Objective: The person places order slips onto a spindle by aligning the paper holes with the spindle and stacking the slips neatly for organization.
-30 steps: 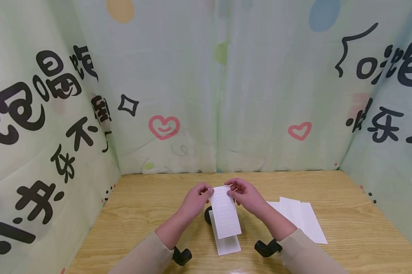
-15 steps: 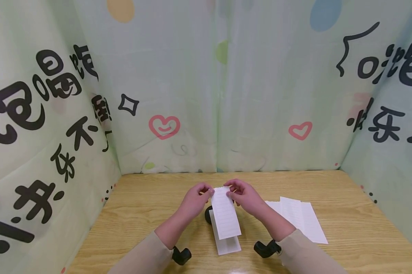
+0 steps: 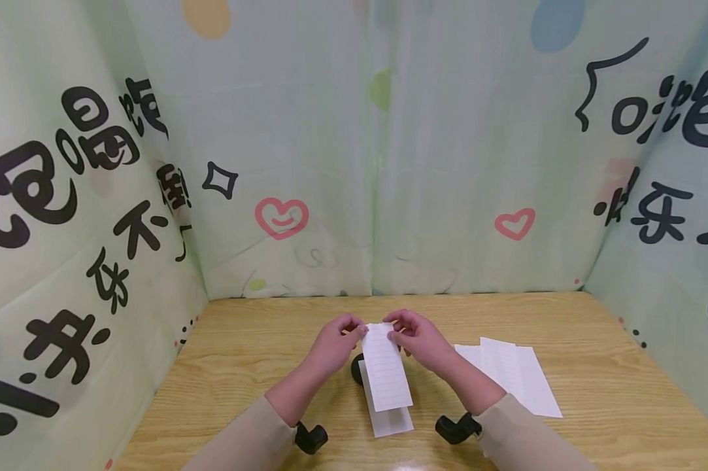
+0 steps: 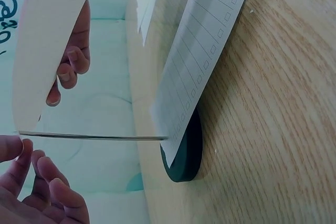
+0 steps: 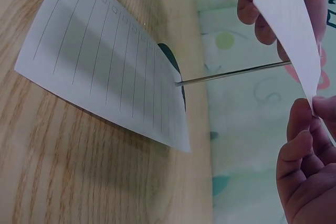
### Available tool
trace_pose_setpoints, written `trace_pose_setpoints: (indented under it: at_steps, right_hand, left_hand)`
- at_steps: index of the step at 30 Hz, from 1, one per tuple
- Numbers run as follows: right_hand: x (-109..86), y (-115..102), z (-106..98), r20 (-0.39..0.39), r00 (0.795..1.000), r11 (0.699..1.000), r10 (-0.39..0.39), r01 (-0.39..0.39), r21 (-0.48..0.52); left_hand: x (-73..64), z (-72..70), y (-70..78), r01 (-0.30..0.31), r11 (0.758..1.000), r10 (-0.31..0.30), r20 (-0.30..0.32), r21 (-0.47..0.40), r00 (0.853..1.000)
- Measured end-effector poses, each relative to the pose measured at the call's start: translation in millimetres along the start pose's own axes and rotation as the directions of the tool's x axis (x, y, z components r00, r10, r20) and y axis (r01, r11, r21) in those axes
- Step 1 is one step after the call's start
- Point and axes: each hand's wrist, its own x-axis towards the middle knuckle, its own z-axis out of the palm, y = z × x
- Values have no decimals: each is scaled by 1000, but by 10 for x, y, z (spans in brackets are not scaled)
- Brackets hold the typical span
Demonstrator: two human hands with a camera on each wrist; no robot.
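A lined white paper slip (image 3: 386,369) is held up by its far end. My left hand (image 3: 333,343) pinches one corner between thumb and fingertip, while my right hand (image 3: 421,340) pinches the opposite corner. Beneath it stands a bill spike: a thin metal rod (image 4: 94,137) on a round black base (image 4: 184,169). The rod's top meets the held slip near the pinched end; whether it pierces the paper I cannot tell. A second lined slip (image 5: 105,61) with small checkboxes sits low on the spike, with the rod through it near one end.
More white paper slips (image 3: 515,376) lie overlapping on the wooden table (image 3: 259,353), to the right and partly behind my right forearm. A printed curtain (image 3: 436,163) closes off the back and both sides. Black camera mounts (image 3: 458,428) hang below both wrists.
Both hands and the held slip have come down very slightly toward the spike. The grip on the corners looks the same, and the lower slip stays in place.
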Motion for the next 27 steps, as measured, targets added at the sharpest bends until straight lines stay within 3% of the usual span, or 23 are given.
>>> trace_pose_setpoints:
  at_steps: [11,17,27]
  right_hand:
    - [-25,92,4,20,1000,999,5,-4,-42]
    - [-31,127,-2,41,999,998,5,-3,-59]
    - [-22,210,41,79,997,999,0,4,-48]
  left_hand:
    - [30,10,-137,29,995,-36,73,99,997]
    - [60,38,-180,68,992,-75,63,105,995]
    - [37,36,-210,65,989,-74,64,131,995]
